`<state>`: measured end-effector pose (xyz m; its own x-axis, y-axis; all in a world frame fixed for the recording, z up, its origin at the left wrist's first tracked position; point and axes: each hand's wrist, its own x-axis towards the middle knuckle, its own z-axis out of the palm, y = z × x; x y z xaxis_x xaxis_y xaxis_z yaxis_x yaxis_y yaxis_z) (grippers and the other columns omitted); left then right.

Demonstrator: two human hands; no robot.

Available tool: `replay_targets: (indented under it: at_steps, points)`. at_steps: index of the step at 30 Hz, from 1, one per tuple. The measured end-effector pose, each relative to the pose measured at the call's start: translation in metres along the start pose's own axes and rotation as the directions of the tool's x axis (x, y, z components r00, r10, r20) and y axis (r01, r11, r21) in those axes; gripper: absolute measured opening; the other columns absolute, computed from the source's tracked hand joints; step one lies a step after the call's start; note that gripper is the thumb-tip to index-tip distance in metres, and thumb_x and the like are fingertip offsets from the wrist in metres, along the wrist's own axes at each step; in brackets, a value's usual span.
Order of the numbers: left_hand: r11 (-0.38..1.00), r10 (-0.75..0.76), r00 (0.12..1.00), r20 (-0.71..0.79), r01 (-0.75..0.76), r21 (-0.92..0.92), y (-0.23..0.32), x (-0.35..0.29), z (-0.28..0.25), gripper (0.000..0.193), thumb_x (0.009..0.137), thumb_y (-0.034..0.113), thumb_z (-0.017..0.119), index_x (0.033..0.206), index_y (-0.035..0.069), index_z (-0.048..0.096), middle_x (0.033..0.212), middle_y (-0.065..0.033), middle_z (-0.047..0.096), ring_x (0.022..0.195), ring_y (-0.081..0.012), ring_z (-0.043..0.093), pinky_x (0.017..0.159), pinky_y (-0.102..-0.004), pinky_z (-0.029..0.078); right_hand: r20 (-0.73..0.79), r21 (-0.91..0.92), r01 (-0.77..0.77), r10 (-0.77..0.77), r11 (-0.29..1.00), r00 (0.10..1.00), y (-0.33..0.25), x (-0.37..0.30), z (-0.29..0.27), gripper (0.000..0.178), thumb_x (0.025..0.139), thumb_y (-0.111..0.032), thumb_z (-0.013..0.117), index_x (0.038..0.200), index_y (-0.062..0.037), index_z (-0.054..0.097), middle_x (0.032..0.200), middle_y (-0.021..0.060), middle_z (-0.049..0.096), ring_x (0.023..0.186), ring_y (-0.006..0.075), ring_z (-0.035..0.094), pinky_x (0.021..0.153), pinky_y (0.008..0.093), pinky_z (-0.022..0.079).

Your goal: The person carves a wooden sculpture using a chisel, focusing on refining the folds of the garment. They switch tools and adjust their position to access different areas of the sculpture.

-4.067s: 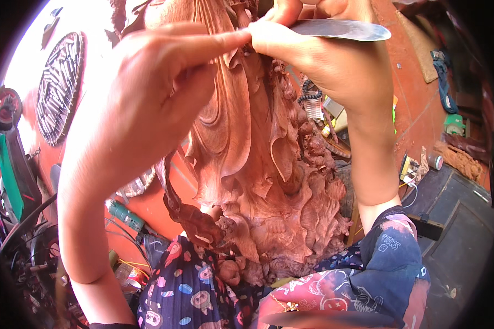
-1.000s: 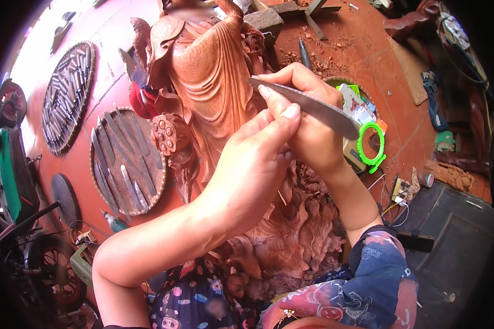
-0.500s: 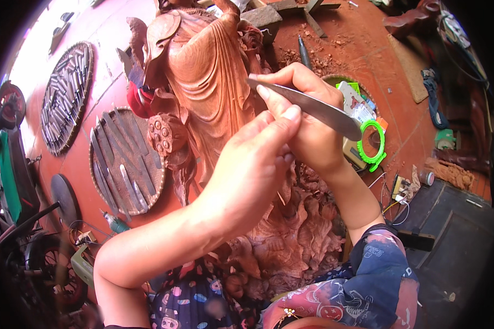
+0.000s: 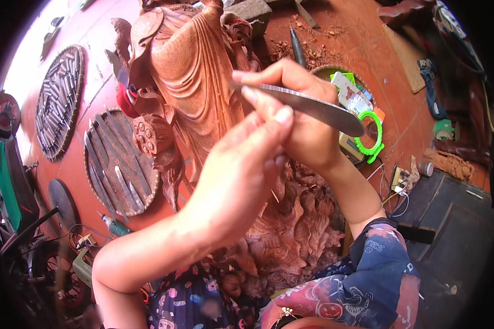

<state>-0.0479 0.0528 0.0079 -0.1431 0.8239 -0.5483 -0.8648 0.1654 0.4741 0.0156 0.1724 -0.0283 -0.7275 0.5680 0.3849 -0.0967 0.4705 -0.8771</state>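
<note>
A flat grey metal file with a rounded end slants across my right hand, which is closed round it. Its narrow end lies near the right index fingertip. My left hand is closed and pressed against the right hand, thumb on top; whatever its fingers grip is hidden. Both hands are above a carved wooden statue with draped folds, which lies lengthwise beneath them. The right fingertips are beside the folds; whether they touch the wood I cannot tell. Carved leafy shapes fill the statue's near end.
A round woven tray of long flat tools and another tray of many chisels lie at left. Nearby are a green-grey power tool and a motorbike. At right are a bright green ring and a dark panel.
The statue and trays have shifted slightly left in view. Both hands have moved a little left with the file, which lies somewhat flatter. The grips look unchanged.
</note>
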Motion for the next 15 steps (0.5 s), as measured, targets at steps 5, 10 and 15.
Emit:
replay_targets:
  at_steps: [5,10,15]
  points:
    - [0.999,0.012,0.998,0.069,-0.009,-0.044,-0.003,-0.003,-0.005,0.032,0.103,0.025,0.048,0.125,0.003,0.051,0.125,-0.0087,0.058,0.119,-0.0172,0.054,0.106,-0.0362,0.037,0.023,-0.1,0.185,-0.184,0.978,0.983,0.007,-0.001,-0.002,0.006,0.087,0.0,0.067,0.093,0.0014,0.068,0.086,0.0072,0.071,0.08,0.0079,0.065,0.067,0.0225,0.052]
    - [0.998,0.028,0.998,0.054,-0.025,-0.051,0.0,0.007,-0.001,0.026,0.101,0.024,0.052,0.12,0.007,0.054,0.113,-0.0019,0.059,0.1,-0.0083,0.053,0.088,-0.0267,0.04,-0.015,-0.203,0.08,-0.085,0.976,0.996,0.004,0.0,-0.003,0.007,0.085,-0.001,0.069,0.091,0.0021,0.067,0.088,0.011,0.072,0.084,0.0144,0.069,0.071,0.0265,0.054]
    - [0.999,0.041,0.999,0.033,-0.041,-0.004,0.001,0.004,0.002,0.032,0.103,0.024,0.046,0.126,0.002,0.05,0.125,-0.0104,0.058,0.117,-0.0178,0.055,0.102,-0.0356,0.042,-0.026,0.027,0.064,-0.063,0.998,0.998,0.014,0.002,0.0,0.009,0.08,-0.009,0.069,0.082,-0.0012,0.064,0.07,0.0135,0.062,0.06,0.0262,0.063,0.055,0.0331,0.048]
